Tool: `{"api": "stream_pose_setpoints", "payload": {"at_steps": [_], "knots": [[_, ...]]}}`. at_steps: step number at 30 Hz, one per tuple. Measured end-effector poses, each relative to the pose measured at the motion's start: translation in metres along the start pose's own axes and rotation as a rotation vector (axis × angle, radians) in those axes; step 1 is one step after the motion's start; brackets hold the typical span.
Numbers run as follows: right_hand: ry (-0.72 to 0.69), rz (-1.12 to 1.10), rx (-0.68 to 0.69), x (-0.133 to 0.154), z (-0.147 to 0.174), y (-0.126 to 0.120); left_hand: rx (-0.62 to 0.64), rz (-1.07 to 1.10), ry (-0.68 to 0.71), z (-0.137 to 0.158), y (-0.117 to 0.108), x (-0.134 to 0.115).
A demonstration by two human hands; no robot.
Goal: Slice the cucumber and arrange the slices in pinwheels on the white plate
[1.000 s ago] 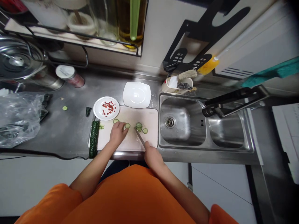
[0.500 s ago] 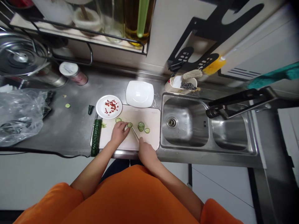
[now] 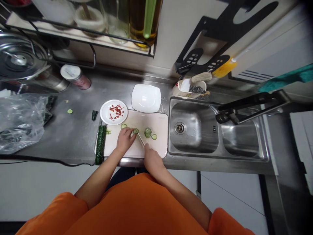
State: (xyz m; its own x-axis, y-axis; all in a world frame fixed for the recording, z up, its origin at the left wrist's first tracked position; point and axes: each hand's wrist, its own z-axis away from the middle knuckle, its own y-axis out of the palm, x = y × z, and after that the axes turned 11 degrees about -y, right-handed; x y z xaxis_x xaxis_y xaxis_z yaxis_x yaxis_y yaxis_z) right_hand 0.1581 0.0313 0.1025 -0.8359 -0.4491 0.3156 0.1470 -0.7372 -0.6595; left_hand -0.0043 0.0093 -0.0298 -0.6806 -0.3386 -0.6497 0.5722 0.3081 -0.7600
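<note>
On the pale cutting board (image 3: 157,122), my left hand (image 3: 125,140) is closed on a small stack of cucumber slices (image 3: 135,131). My right hand (image 3: 153,158) grips a knife (image 3: 141,139) by its handle, its blade pointing up and left against those slices. Several cut cucumber slices (image 3: 148,132) lie right of the blade, and one more cucumber slice (image 3: 124,126) is just above my left fingers. Along the board's left edge rests a dark green length of cucumber (image 3: 100,145). A cucumber end piece (image 3: 94,115) lies on the counter.
A round white plate (image 3: 105,114) of chopped red pieces overlaps the board's upper left. Behind the board sits a white square dish (image 3: 146,98). To the right is a steel sink (image 3: 193,127) with a faucet (image 3: 242,106). A plastic bag (image 3: 22,120) lies at far left.
The knife and my right hand have shifted very slightly to the left. My left hand stays on the cucumber slices, and the other things have not visibly moved.
</note>
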Motion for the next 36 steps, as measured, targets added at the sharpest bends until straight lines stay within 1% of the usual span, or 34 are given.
{"api": "stream_pose_setpoints", "payload": {"at_steps": [7,12,16,19,24,28,31,34,36], "knots": [[0.009,-0.019,0.008,0.0,-0.003,0.003,-0.018,0.01,0.017,0.0,-0.002,-0.002],[0.034,-0.071,0.05,0.002,-0.007,0.0,-0.005,0.006,0.011,-0.001,-0.003,-0.004],[0.022,-0.089,0.073,0.0,-0.009,0.001,-0.004,0.004,0.009,-0.001,-0.002,-0.002],[0.008,-0.08,0.068,-0.002,-0.005,0.001,-0.001,0.006,0.002,-0.002,-0.001,-0.002],[0.014,-0.076,0.101,-0.011,0.011,0.002,0.002,0.009,-0.043,-0.004,-0.001,-0.005],[0.035,-0.087,0.114,-0.022,0.022,0.005,0.035,0.019,-0.129,-0.005,-0.005,-0.014],[0.041,-0.096,0.134,-0.029,0.026,0.006,0.061,0.065,-0.266,-0.004,-0.014,-0.018],[0.054,-0.103,0.153,-0.031,0.027,0.005,-0.001,0.125,-0.463,-0.006,-0.028,-0.016],[0.051,-0.107,0.154,-0.032,0.027,0.005,-0.058,0.128,-0.554,-0.009,-0.037,-0.012]]}}
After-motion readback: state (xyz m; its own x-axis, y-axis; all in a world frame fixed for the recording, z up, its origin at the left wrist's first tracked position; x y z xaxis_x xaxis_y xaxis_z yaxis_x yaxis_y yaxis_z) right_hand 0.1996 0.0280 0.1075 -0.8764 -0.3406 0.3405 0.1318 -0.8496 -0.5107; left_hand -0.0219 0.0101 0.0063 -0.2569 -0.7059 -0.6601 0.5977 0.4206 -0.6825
